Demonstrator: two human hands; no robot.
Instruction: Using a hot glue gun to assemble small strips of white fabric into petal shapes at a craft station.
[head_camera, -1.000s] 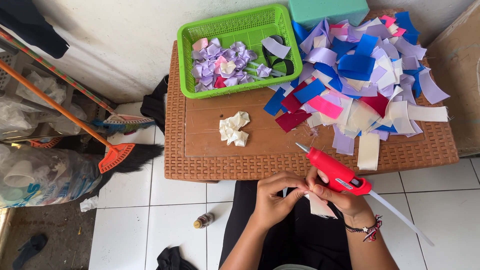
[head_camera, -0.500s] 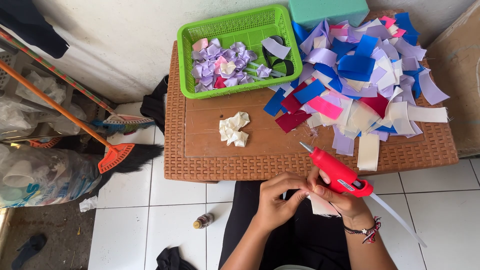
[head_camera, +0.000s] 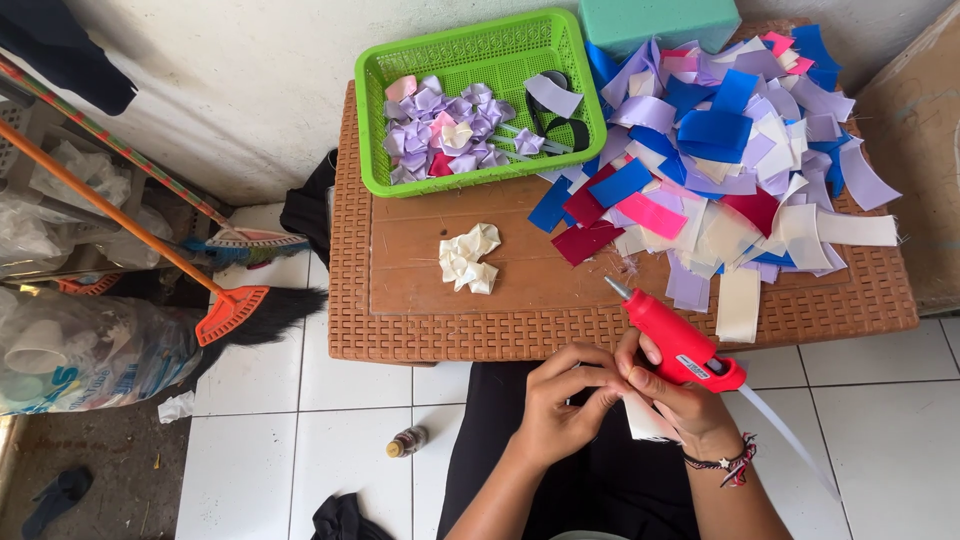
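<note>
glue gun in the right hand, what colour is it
The glue gun is red with a grey metal nozzle, held in the right hand; the head view shows it best.

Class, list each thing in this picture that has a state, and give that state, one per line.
Red glue gun: held in right hand, nozzle pointing away.
Left hand: pinching something small, unclear.
Green plastic basket: partly filled with folded petals.
Cut ribbon pieces: heaped loose.
Cream ribbon flower: lying untouched.

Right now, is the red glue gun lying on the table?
No, the red glue gun is held in the right hand, just off the table's front edge.
</note>
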